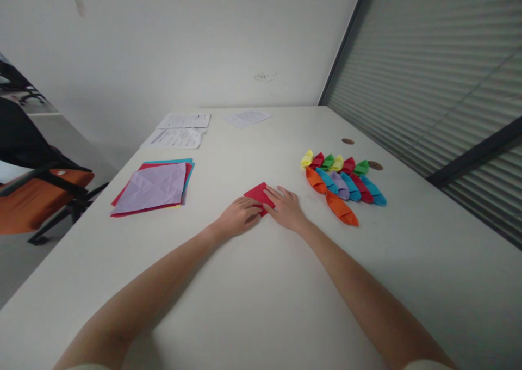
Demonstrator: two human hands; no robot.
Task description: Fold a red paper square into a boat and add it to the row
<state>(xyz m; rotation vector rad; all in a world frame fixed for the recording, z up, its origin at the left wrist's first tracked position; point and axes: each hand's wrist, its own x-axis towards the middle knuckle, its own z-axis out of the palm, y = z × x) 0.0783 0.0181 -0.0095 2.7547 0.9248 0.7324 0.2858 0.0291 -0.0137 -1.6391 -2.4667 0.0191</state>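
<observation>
A folded red paper (258, 193) lies flat on the white table (261, 283). My left hand (240, 216) rests on its near left corner with the fingers curled and pinching the paper's edge. My right hand (286, 207) lies flat on its right side, fingers stretched out and pressing it down. The near part of the paper is hidden under both hands.
A stack of coloured paper sheets (154, 187), lilac on top, lies to the left. Several folded coloured paper pieces (342, 182) sit in rows to the right. Printed white sheets (181, 130) lie at the far edge. An orange chair (38, 196) stands left of the table.
</observation>
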